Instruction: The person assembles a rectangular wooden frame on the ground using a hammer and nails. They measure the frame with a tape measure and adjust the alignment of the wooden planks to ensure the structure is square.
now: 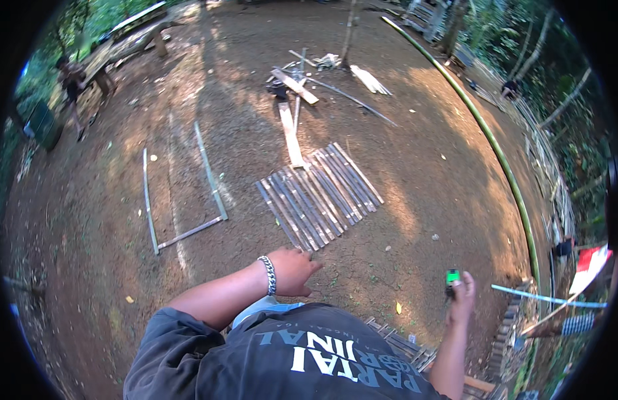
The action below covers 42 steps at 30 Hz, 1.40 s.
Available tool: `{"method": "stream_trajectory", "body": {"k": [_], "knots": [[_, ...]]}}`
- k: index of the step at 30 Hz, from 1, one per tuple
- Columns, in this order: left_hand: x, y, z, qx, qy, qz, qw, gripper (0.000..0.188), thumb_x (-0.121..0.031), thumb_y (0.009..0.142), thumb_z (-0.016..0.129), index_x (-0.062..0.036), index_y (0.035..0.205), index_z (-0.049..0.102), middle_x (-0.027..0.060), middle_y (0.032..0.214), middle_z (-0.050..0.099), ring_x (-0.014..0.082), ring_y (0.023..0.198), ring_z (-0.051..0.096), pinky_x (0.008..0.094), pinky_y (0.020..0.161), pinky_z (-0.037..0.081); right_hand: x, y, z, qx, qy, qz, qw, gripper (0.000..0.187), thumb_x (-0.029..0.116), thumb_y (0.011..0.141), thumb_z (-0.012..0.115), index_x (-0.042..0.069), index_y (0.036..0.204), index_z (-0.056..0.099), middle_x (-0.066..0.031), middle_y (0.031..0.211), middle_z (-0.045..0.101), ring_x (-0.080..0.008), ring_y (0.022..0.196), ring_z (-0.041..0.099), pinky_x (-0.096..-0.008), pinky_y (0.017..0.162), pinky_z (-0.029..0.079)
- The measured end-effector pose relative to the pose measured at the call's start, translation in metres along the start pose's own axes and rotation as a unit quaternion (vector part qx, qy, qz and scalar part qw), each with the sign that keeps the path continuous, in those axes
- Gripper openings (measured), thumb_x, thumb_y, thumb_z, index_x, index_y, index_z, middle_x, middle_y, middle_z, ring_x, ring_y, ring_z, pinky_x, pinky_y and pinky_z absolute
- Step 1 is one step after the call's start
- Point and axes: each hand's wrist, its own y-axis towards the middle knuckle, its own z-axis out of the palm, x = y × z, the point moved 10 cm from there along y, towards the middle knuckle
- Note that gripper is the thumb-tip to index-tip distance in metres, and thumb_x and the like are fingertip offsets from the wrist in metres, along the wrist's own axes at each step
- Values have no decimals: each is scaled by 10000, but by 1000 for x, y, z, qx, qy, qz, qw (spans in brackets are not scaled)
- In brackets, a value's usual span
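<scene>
My left hand [292, 272], with a chain bracelet at its wrist, is in front of my dark shirt, fingers stretched out and apart. It holds nothing that I can see. Just beyond it on the ground lies a panel of split bamboo slats [320, 195], laid side by side. Out to the right, my right hand [462, 297] is closed on a small green-and-black object [452, 277]; its kind is not clear. To the left on the soil, bamboo strips [192, 233] form a three-sided outline, open at the far end.
Boards and poles [299, 87] lie heaped beyond the panel. A long green bamboo pole [485, 130] curves along the right side. A person [72, 83] is by a log bench at the far left, near a dark barrel [43, 125]. A red-and-white flag [589, 267] hangs at right.
</scene>
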Motion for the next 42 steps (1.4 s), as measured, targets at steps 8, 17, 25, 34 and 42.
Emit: {"method": "stream_trajectory", "body": {"k": [8,17,25,34,42], "knots": [[150,-103,129,-124,-846,-137,500,702,-636,1021,376,-73,1428,474,137,1279,648,274,1256,598,477,1018,498,18,-183,507,462,-226,-198,835,836,229,722,866,47,1415,435,-199,1302,533,-329,1215,546,-443,1043,444],[280,-243,190,-349,-844,-186,363,448,-460,1006,578,-103,1275,608,26,1015,685,96,796,660,258,668,555,25,-331,693,702,-294,-291,579,961,341,646,922,151,1450,431,-187,1271,489,-382,1184,543,-465,1010,470],[310,-268,186,-374,-703,-215,565,663,-429,863,788,37,1257,528,93,1078,636,157,985,638,313,779,552,-37,-385,739,862,-312,-106,385,1162,283,700,868,66,1593,158,-253,1461,480,-383,1351,496,-429,1113,415],[354,-278,189,-462,-637,-346,510,670,-376,790,864,37,1231,575,135,1134,669,173,1027,652,315,883,544,-55,-362,785,861,-336,-189,331,1017,180,736,779,53,1576,219,-277,1451,490,-398,1366,475,-421,1146,379],[405,-279,171,-493,-610,-433,444,476,-219,791,852,5,1152,638,68,1012,680,132,891,645,279,806,541,-71,-294,837,882,-301,-189,308,930,123,728,787,164,1542,340,-269,1423,493,-415,1390,440,-458,1140,389]]}}
